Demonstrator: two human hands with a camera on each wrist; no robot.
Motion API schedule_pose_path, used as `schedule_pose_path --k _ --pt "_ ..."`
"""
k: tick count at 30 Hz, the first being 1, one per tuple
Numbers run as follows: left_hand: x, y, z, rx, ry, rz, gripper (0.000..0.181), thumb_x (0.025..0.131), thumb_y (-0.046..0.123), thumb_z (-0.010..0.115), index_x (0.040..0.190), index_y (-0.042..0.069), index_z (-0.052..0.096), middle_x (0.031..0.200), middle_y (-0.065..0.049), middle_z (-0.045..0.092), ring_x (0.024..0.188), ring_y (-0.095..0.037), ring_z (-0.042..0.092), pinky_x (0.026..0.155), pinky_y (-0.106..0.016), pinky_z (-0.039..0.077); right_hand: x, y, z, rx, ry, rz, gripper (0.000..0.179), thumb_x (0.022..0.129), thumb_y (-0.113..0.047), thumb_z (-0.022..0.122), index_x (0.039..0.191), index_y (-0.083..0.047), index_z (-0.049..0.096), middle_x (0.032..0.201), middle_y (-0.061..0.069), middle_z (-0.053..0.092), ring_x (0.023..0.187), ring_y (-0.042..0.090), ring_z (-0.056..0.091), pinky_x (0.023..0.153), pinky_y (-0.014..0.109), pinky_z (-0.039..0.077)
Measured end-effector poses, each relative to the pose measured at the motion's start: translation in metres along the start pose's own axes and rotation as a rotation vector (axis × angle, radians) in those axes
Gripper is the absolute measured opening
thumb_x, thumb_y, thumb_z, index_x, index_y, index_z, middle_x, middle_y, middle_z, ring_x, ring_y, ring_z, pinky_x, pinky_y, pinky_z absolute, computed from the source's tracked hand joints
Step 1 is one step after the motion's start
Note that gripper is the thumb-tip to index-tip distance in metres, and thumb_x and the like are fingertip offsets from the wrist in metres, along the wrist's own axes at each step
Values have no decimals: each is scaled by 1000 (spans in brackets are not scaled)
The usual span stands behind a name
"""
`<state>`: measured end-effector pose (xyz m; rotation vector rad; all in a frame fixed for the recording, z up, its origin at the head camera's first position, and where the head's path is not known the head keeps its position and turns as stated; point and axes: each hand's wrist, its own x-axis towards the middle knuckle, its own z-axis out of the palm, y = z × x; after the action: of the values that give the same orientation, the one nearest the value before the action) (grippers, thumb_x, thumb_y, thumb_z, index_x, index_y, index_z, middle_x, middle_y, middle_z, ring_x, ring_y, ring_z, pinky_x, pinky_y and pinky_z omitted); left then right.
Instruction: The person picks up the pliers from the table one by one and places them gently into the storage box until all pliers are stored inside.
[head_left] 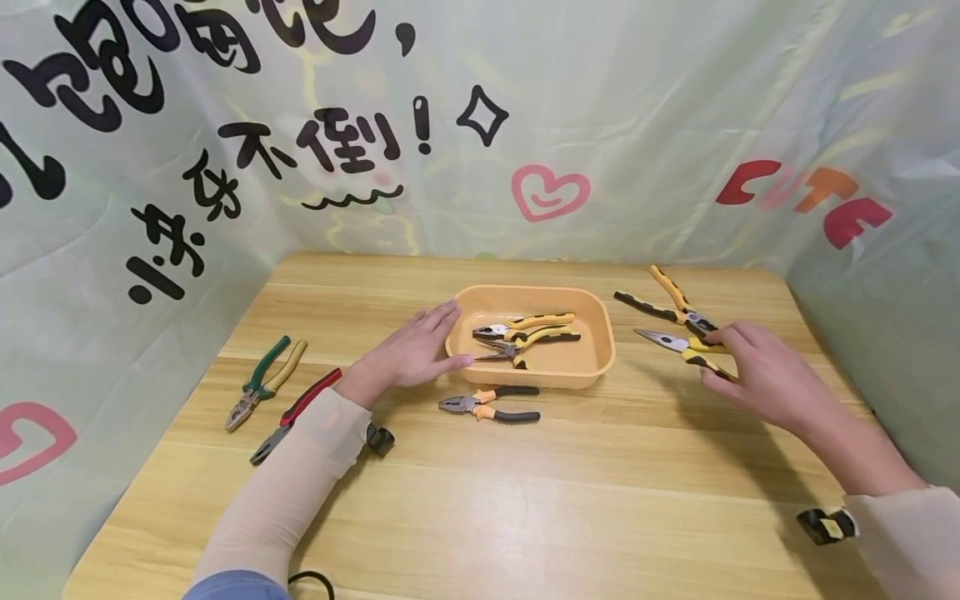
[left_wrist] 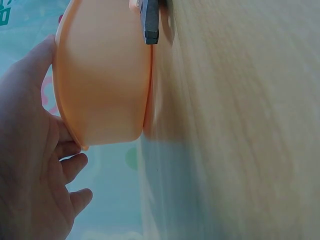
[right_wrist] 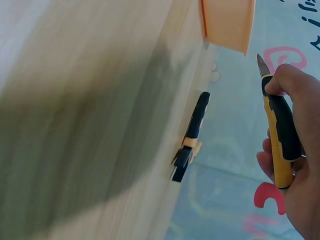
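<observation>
My right hand (head_left: 772, 375) grips yellow-and-black needle-nose pliers (head_left: 678, 342) by the handles, above the table's right side. Their tip points left; the right wrist view shows the thumb on a dark grip (right_wrist: 282, 120). At the left end of an orange plastic tray (head_left: 592, 350), my left hand (head_left: 408, 350) rests against the rim with fingers extended and the thumb at the front corner. Two yellow-and-black pliers, one a combination pair (head_left: 540, 320) and one a needle-nose pair (head_left: 543, 335), lie inside the tray.
Open yellow-and-black pliers (head_left: 667, 302) lie behind my right hand. Orange-and-black pliers (head_left: 487, 403) lie before the tray. On the left are green-and-yellow pliers (head_left: 262, 383) and red-and-black pliers (head_left: 303, 408), partly behind my forearm. Printed curtains (head_left: 637, 125) surround the wooden table (head_left: 525, 500).
</observation>
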<state>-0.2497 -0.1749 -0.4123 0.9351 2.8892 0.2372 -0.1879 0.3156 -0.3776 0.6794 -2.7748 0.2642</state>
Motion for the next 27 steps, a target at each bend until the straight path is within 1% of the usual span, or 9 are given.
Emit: schedule_pose_path --k 4,9,15,22,24,27 --pt "0 0 1 3 -3 -3 100 91 78 20 157 3 8 164 -10 2 149 -24 5 120 -44 9 8 -4 0 4 16 -37 47 77 -20 79 112 5 60 103 19 57 92 37 56 76 56 47" --pt "1 -1 2 5 -6 -7 99 92 77 20 157 3 7 164 -9 1 149 -24 4 120 -43 8 16 -10 0 14 41 -56 45 76 -21 79 110 2 62 101 15 59 92 35 57 78 54 48" --pt "2 -1 2 7 -11 -11 99 91 77 20 157 4 7 164 -9 0 149 -24 4 120 -42 7 27 -17 1 15 58 -81 44 76 -22 77 110 1 62 102 14 60 94 34 58 79 53 49" --pt "2 -1 0 5 -6 -2 99 92 77 21 157 3 8 164 -10 0 149 -24 5 120 -43 8 40 -26 3 23 59 -103 42 77 -23 77 108 1 63 97 12 57 84 30 56 70 47 49" --pt "2 -1 1 8 -3 -1 99 92 77 21 157 3 8 164 -10 0 149 -25 5 120 -43 8 44 -30 3 28 56 -104 41 78 -24 76 108 0 63 98 11 57 85 30 56 71 48 49" --pt "2 -1 1 5 -3 1 99 92 77 21 157 3 8 164 -10 0 149 -25 5 119 -44 9 49 -35 4 41 42 -103 40 79 -24 75 109 0 62 102 12 58 93 33 57 77 51 50"
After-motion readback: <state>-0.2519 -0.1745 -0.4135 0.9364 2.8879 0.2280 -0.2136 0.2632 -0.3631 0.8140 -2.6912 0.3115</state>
